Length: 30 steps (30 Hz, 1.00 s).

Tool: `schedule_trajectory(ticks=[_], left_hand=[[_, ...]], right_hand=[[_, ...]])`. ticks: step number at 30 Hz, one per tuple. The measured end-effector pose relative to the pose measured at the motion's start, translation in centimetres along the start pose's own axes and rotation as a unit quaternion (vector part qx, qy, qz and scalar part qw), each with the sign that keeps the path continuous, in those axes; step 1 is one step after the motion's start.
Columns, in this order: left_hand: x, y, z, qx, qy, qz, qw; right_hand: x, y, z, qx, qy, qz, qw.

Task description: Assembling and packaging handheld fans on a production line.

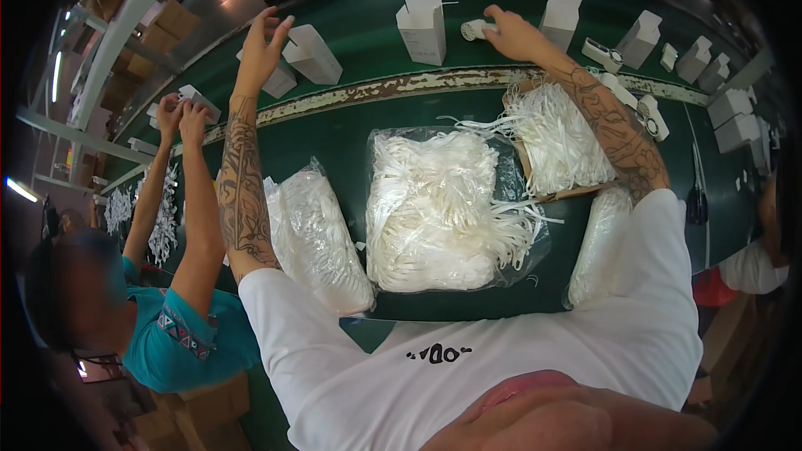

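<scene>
Your left hand (264,38) is up at the far belt, fingers pinched on the top of a small white carton (313,54) lying tilted beside another one — a light grip, not a full clasp. Your right hand (515,33) reaches across to a small white cylindrical device (477,29) lying on the green conveyor (368,17), fingers curled over it; whether it is truly gripped or only touched, you cannot tell from here. Just left of that device an upright white box (423,27) stands with its top flap open, and more boxes and loose devices trail off to your right along the belt. In front of you the supplies look far from used up — an opened clear bag of white straps (443,209), a cardboard tray of straps (558,138), and further bags of straps either side. Judging by the open carton and the devices lying unboxed, plenty of packing remains. At your left a co-worker in a teal shirt (180,334) handles another carton with both hands
</scene>
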State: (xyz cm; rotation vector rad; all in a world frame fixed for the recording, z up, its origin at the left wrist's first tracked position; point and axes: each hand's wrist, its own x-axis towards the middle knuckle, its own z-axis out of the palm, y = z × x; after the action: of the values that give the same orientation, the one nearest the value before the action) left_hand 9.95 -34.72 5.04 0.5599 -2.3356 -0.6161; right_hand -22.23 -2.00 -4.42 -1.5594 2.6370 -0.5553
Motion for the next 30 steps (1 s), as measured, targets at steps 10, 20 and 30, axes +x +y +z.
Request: schedule_trajectory(ticks=[10, 20, 30], left_hand=[[-4.8, -3.1, 3.0, -0.084, -0.016, -0.008, 0.996], [-4.5, 1.0, 10.7, -0.264, 0.044, 0.078, 0.960], [-4.2, -2.7, 4.7, -0.083, 0.077, -0.008, 0.994]], right_hand=[[-2.8, -16.3, -12.0, 0.316, 0.177, -0.205, 0.909], [8.2, -23.1, 2.8, -0.037, 0.219, -0.292, 0.930], [-4.6, -6.8, -10.9, 0.012, 0.360, -0.192, 0.913]])
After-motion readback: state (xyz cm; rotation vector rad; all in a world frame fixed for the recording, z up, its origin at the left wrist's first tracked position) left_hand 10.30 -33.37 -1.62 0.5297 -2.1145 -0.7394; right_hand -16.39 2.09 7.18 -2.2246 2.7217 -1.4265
